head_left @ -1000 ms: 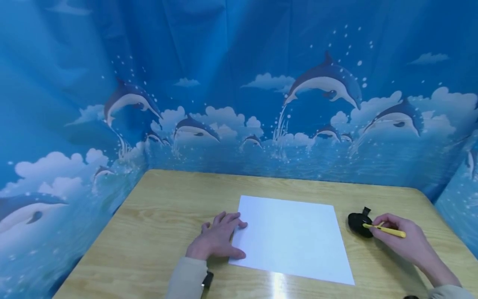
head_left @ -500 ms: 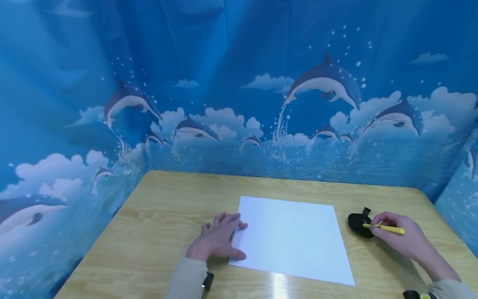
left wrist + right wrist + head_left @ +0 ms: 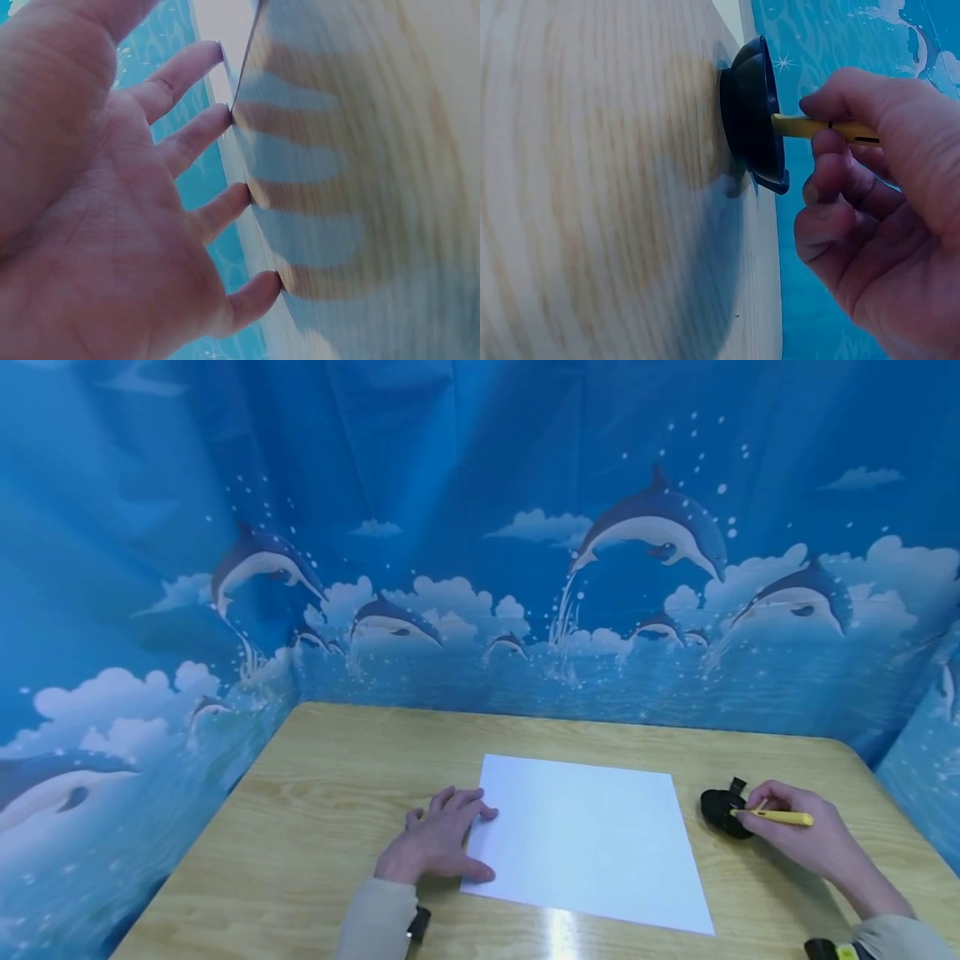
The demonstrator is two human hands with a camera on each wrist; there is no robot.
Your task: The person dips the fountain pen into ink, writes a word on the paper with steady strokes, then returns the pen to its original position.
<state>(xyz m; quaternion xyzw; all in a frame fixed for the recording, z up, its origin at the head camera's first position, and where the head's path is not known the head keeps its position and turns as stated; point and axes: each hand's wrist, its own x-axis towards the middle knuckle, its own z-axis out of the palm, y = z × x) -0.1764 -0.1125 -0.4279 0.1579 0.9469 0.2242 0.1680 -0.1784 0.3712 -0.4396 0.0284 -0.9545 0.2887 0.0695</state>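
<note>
A sheet of white paper (image 3: pixel 585 843) lies on the wooden table. At its left edge my left hand (image 3: pixel 437 841) rests with fingers spread, thumb and one fingertip on the sheet; the left wrist view shows the fingertips (image 3: pixel 262 296) against the surface. To the right of the paper stands a small black dish (image 3: pixel 718 810) with a short tab at its back. My right hand (image 3: pixel 806 835) pinches a slim yellow pen (image 3: pixel 802 126) between thumb and fingers. The pen's front end reaches inside the rim of the dish, where its tip is hidden in the right wrist view.
The wooden table (image 3: pixel 337 760) has rounded back corners. Close behind it hangs a blue curtain (image 3: pixel 465 568) printed with dolphins and clouds, which also runs down the left and right sides. A black wrist device (image 3: pixel 821 949) shows at the right sleeve.
The right hand and pen stay at the dish, with only a slight shift of the pen and the right forearm. The left hand and paper have not moved.
</note>
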